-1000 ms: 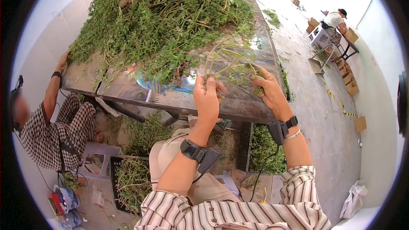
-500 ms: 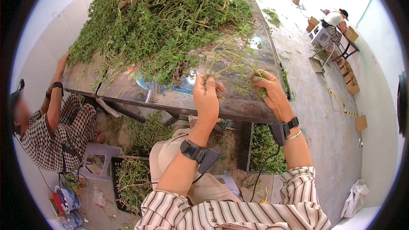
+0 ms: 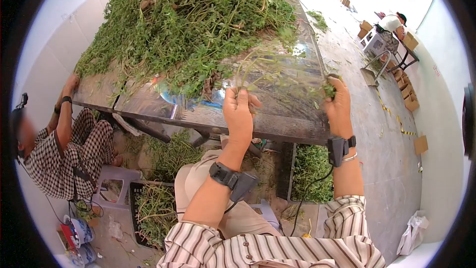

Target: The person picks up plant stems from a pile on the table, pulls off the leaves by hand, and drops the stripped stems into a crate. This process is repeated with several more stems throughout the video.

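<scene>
My left hand (image 3: 239, 114) is pinched over the near edge of the table (image 3: 282, 125), closed on thin green plant stems (image 3: 246, 65) that arc up and to the right, blurred by motion. Off to the right, my right hand (image 3: 340, 109) has its fingers curled round a small leafy green sprig (image 3: 328, 90). Whether the sprig is still joined to the stems is too blurred to tell. Behind both hands rises a big heap of leafy green plants (image 3: 193, 30) on the tabletop.
Below the table stand a black crate of greens (image 3: 311, 171) at right and another black crate (image 3: 133, 213) at left. A person in a checked shirt (image 3: 54, 168) sits at the left. Another person (image 3: 391, 24) works far right, near cardboard boxes (image 3: 407, 92).
My right hand has moved right, away from my left, with leafy greens in its fingers. The stems between the hands have blurred and straightened out. My left hand has barely moved.
</scene>
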### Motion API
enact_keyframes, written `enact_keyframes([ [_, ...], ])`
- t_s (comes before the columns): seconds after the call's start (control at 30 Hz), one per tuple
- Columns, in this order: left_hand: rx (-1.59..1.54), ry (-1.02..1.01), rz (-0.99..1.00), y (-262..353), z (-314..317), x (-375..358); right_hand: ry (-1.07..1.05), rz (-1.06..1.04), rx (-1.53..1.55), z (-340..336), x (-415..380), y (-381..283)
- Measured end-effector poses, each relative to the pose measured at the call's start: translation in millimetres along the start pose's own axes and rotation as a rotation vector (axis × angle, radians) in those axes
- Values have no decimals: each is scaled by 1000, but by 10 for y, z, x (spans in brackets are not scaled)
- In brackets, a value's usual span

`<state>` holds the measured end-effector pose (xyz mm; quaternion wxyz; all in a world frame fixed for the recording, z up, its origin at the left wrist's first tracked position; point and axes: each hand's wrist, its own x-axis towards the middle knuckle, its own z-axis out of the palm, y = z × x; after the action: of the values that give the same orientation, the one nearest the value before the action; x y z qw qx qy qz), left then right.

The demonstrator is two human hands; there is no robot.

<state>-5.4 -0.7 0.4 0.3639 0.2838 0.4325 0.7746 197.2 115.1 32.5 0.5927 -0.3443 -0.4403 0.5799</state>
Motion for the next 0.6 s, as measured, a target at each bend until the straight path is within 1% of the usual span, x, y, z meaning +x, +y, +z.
enact_keyframes([
  [0.07,-11,6,-8,-2,-23,12,5,58,205,-58,41,4],
  [0.1,-12,5,-6,-8,-27,15,4,57,205,6,-20,-38],
  [0.17,-28,-18,-8,-24,-26,11,-3,49,-74,175,-204,-159],
  [0.2,-29,-21,-10,-21,-17,10,1,48,-75,144,-173,-132],
  [0.27,-23,-14,-25,-6,-2,11,-149,158,-119,75,-73,-44],
  [0.3,-22,-15,-24,-19,2,12,-148,157,-117,107,-76,-31],
  [0.37,-12,-34,1,-52,-2,11,-177,142,-266,242,-107,30],
  [0.4,-11,-35,1,-49,-1,7,-177,142,-264,277,-112,42],
  [0.47,20,-49,14,-43,1,-2,-295,147,-352,337,-120,64],
  [0.6,36,-67,-8,-24,16,-19,-352,67,-383,463,-103,117],
])
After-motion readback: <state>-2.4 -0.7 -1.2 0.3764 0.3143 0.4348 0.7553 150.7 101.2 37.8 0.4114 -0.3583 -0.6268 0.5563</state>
